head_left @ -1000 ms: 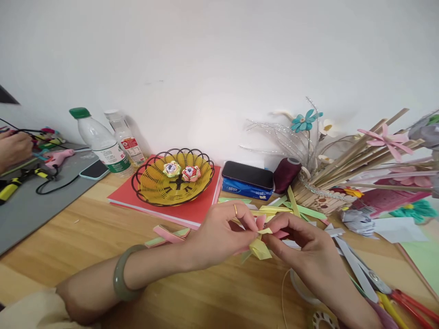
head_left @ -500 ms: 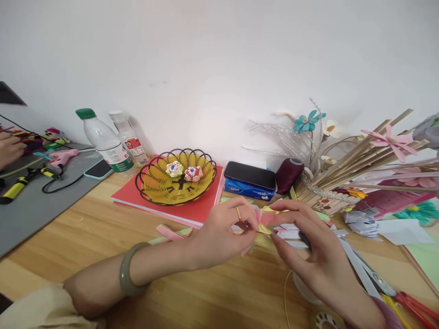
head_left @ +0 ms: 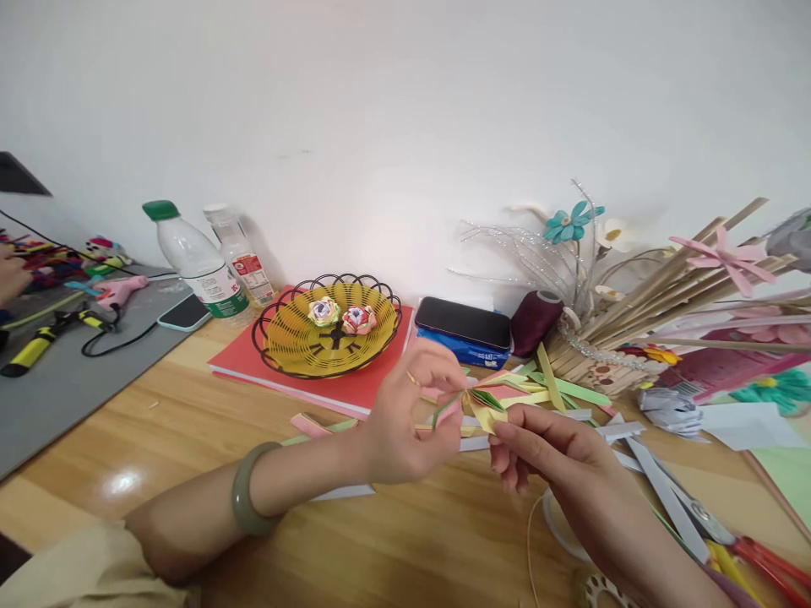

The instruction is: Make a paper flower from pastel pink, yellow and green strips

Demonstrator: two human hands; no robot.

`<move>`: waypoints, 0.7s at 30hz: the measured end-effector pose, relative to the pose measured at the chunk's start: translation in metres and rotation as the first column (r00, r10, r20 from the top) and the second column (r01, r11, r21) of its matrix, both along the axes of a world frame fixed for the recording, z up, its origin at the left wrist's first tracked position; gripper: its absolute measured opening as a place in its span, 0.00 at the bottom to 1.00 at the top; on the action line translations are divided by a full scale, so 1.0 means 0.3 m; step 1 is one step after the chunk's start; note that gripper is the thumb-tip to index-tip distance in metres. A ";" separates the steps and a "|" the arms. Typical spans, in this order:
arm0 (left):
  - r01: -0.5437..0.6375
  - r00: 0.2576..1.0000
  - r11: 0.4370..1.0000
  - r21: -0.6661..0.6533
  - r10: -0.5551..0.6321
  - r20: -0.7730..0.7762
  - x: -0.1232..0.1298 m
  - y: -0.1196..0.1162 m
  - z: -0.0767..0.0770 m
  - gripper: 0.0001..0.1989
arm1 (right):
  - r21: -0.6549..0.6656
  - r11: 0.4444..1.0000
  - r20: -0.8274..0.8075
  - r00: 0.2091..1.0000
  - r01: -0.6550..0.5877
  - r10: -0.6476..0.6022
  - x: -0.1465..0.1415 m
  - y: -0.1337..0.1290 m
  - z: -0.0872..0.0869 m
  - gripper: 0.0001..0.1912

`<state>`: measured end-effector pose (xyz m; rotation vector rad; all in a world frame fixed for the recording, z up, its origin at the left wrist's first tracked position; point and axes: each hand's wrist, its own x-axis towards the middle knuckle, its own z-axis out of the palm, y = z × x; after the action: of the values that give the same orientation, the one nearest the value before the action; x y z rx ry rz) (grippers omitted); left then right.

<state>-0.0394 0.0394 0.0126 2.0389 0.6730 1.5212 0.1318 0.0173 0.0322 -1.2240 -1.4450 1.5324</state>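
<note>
Between my hands is a folded paper piece point(head_left: 487, 408) with yellow, pink and green petal-like folds, held just above the table. My left hand point(head_left: 415, 414), with a ring and a green bangle on the wrist, curls its thumb and fingers around the pink folds at the left end. From the right, my right hand point(head_left: 563, 452) pinches a yellow fold between thumb and index finger. Behind and under the piece lie loose paper strips point(head_left: 554, 380) in green, yellow, pink and white. Some of the piece is hidden by my left fingers.
A yellow woven basket point(head_left: 295, 342) with two folded paper flowers point(head_left: 359, 319) rests on red paper point(head_left: 234, 359). Behind stand a phone point(head_left: 462, 323) and a thread spool point(head_left: 536, 323). Scissors point(head_left: 703, 515) lie at right. Bottles point(head_left: 206, 270) and a co-worker's hand point(head_left: 11, 274) are at left.
My right hand has turned and lowered, its thumb and index finger now on a yellow fold. My left fingers have shifted slightly left, and the piece's green inner fold shows.
</note>
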 end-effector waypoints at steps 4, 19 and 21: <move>0.208 0.977 0.911 -0.356 -0.178 0.115 0.005 0.002 0.030 0.13 | 0.065 0.997 0.033 0.999 -0.036 0.034 0.004 0.000 -0.001 0.16; 0.487 0.871 0.447 -0.750 -0.193 0.451 0.037 -0.007 0.023 0.14 | 0.178 0.979 0.172 0.983 -0.095 0.064 0.001 0.008 -0.007 0.16; 0.499 0.864 0.431 -0.751 -0.187 0.467 0.043 -0.007 0.019 0.15 | 0.202 0.974 0.191 0.979 -0.105 0.066 0.000 0.008 -0.008 0.17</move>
<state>-0.0266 0.0373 0.0183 1.0144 0.6286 0.9020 0.1318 0.0196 0.0297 -1.2119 -1.7534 1.3081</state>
